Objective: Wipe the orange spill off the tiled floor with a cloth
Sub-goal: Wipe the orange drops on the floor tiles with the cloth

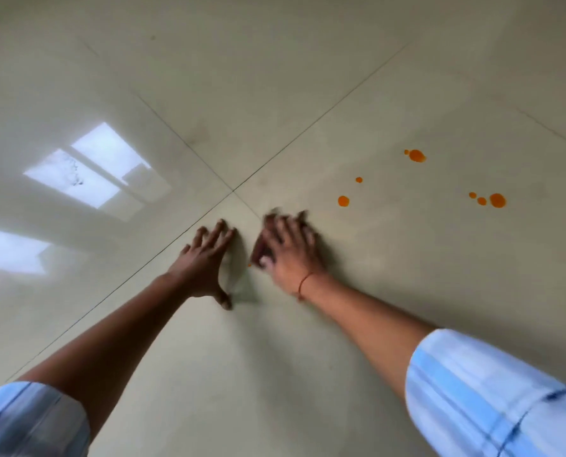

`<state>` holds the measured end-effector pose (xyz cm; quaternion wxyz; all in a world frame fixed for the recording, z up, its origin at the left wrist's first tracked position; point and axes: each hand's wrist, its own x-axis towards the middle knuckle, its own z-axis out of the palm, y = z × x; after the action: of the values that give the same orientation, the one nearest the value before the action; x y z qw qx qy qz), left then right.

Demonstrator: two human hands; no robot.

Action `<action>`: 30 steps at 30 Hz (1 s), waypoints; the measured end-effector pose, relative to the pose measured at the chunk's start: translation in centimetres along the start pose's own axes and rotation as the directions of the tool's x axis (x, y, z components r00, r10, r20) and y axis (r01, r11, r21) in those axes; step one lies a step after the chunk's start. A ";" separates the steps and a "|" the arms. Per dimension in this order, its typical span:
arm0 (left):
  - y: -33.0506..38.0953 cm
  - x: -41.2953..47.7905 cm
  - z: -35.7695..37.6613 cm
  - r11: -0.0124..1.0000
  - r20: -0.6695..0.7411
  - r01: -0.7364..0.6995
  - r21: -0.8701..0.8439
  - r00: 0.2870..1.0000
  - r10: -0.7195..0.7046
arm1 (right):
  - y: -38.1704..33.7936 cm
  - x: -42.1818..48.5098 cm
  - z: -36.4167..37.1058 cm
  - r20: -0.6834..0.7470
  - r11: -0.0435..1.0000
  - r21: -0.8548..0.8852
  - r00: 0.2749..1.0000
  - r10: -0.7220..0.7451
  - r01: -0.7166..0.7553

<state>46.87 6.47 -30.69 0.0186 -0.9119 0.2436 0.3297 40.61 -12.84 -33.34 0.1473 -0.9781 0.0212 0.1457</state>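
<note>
Sleeves (492, 400) up front, both arms out over the tiled floor (308, 77). Left hand (205, 262) lies flat, fingers spread, gripping nothing. Right hand (288, 249) presses down on what looks like a dark cloth (303, 216), though it's blurred. Orange spill (497, 200): seven drops well right, plus one speck (249, 265) between the hands. Risk: a wide sweep smears drops across the glossy tile.

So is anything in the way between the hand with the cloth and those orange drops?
No, nothing visible. The right hand presses a dark cloth flat on the floor. Only bare tile lies between it and the nearest orange drop. The left hand rests on the other side, away from the spill.
</note>
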 end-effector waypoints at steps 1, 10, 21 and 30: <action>-0.4 -0.1 0.1 1.000 0.000 0.000 -0.011 1.000 0.000 | -2.0 -1.5 1.1 0.041 0.993 0.015 0.992 -0.120 0.120; -1.2 0.2 -0.2 0.999 0.017 -0.034 0.002 0.999 0.034 | -0.9 1.0 0.0 -0.032 0.988 -0.101 0.993 -0.117 0.114; -1.8 0.1 -0.9 0.997 0.023 -0.043 0.066 0.999 0.042 | 1.1 -1.2 0.2 -0.011 0.993 -0.078 0.996 -0.090 0.089; 7.8 7.1 -4.6 0.993 -0.037 -0.117 -0.026 0.993 0.116 | 14.3 -3.6 -2.9 -0.127 0.988 -0.033 0.981 0.144 -0.149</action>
<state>50.79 -4.38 -30.45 -0.0177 -0.9021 0.2919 0.3173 36.80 -27.36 -33.65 0.1137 -0.9839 0.0990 0.0955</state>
